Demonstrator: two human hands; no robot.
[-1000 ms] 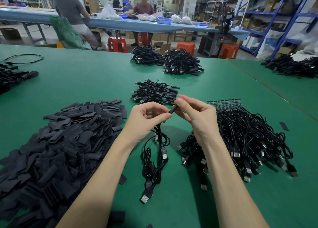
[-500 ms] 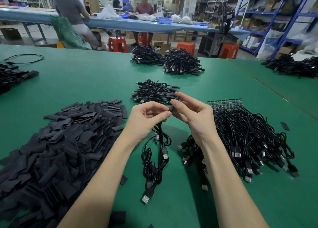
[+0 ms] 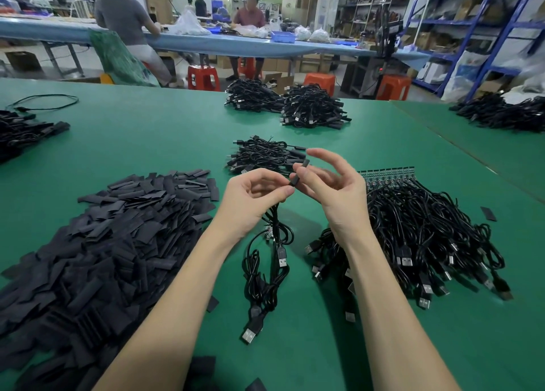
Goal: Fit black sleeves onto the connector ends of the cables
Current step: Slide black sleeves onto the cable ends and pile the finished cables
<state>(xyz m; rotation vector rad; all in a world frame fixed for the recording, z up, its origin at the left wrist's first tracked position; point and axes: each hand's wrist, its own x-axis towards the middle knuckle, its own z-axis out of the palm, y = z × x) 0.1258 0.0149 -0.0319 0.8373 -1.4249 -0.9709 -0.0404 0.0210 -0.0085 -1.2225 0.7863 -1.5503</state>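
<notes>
The left hand (image 3: 253, 197) pinches a cable (image 3: 274, 243) end. The right hand (image 3: 333, 188), fingers half open, holds the sleeve (image 3: 299, 172) on that end. Sleeve pile (image 3: 97, 243) at nine o'clock. Next, I think: push it fully on.

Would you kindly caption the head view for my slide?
Both hands fit a black sleeve onto a cable end, sleeve pile alongside.

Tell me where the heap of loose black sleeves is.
In the head view, the heap of black sleeves covers the green table on the person's left, beside the left forearm, opposite the big cable pile.
</notes>
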